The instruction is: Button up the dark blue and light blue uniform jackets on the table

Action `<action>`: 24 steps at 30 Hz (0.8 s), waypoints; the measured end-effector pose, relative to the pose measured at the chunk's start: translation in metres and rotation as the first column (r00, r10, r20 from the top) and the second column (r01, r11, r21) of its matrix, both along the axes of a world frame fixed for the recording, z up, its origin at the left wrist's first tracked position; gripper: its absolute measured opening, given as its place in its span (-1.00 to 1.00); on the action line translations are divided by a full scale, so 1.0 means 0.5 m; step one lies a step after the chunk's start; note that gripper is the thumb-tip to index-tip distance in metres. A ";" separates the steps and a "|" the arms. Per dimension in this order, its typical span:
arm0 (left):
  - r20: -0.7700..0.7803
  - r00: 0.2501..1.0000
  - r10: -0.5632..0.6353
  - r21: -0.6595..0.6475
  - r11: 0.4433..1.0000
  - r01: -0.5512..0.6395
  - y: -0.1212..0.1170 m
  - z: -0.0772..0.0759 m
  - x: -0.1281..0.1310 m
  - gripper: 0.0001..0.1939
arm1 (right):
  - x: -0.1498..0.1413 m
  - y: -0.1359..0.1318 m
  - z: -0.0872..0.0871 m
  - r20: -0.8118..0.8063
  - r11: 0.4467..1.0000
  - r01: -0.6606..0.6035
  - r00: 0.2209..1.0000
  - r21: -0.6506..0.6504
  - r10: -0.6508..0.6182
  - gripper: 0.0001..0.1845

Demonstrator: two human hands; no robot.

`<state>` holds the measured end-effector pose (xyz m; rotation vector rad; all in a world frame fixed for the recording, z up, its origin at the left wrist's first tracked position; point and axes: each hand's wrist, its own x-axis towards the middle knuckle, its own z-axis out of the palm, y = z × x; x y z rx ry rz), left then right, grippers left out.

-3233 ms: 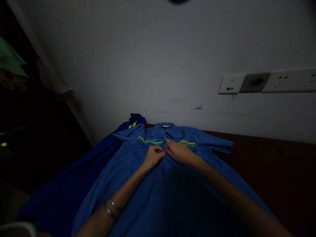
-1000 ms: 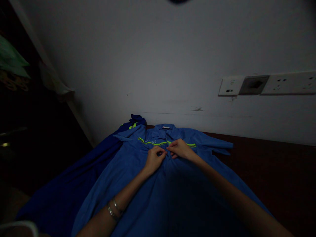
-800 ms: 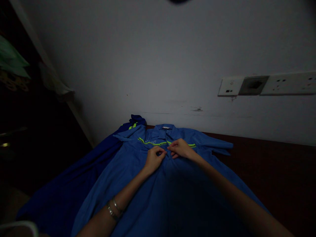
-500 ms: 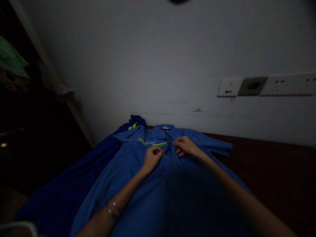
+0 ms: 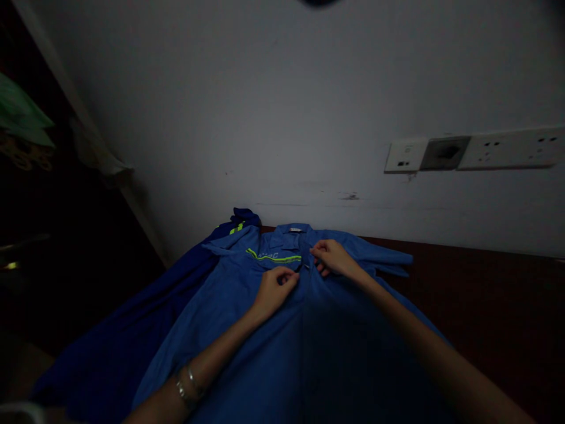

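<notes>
A light-blue collared work shirt (image 5: 247,294) lies spread front up, its collar toward the wall and a neon-yellow stripe across one side of the chest. My left hand (image 5: 276,288) pinches the front edge just below the stripe, thumb and forefinger together. Slightly higher, across the front opening, my right hand (image 5: 333,257) has its fingertips closed on the opposite edge, the other fingers curled loosely. The opening runs down between both hands. Dim light hides any button or zip at the fingertips.
A darker blue garment (image 5: 132,330) with yellow-green bands lies along the left. The dark red-brown tabletop (image 5: 463,288) meets a pale wall (image 5: 265,118) carrying a row of sockets (image 5: 441,154). Pale green cloth (image 5: 22,112) hangs at the far left.
My left hand has shifted slightly right and down, closer to the front opening. My right hand has risen a little, and the gap between the shirt's edges looks narrower.
</notes>
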<state>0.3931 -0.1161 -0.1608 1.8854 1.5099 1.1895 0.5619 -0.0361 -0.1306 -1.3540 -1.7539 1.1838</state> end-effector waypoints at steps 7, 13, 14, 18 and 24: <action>0.030 0.994 -0.103 -0.222 0.969 0.107 -0.040 0.001 0.028 -0.75 | 0.009 0.001 0.002 0.054 0.974 0.049 0.997 0.222 -0.063 -0.82; 0.238 0.971 -0.018 -0.313 0.945 0.094 -0.007 -0.009 0.045 -0.85 | 0.026 0.010 0.002 0.139 0.859 0.096 0.972 0.504 -0.190 -0.71; 0.269 0.963 0.002 -0.347 0.933 0.095 -0.003 -0.012 0.047 -0.86 | 0.029 0.011 0.004 0.155 0.851 0.088 0.968 0.518 -0.195 -0.70; 0.297 0.952 0.079 -0.492 0.867 0.081 0.005 -0.027 0.053 -0.85 | 0.036 0.007 0.014 0.277 0.844 0.019 0.941 0.536 -0.197 -0.67; 0.351 0.936 0.040 -0.501 0.852 0.152 -0.005 -0.040 0.047 -0.82 | 0.038 -0.039 0.027 0.377 0.816 -0.091 0.912 0.571 -0.162 -0.78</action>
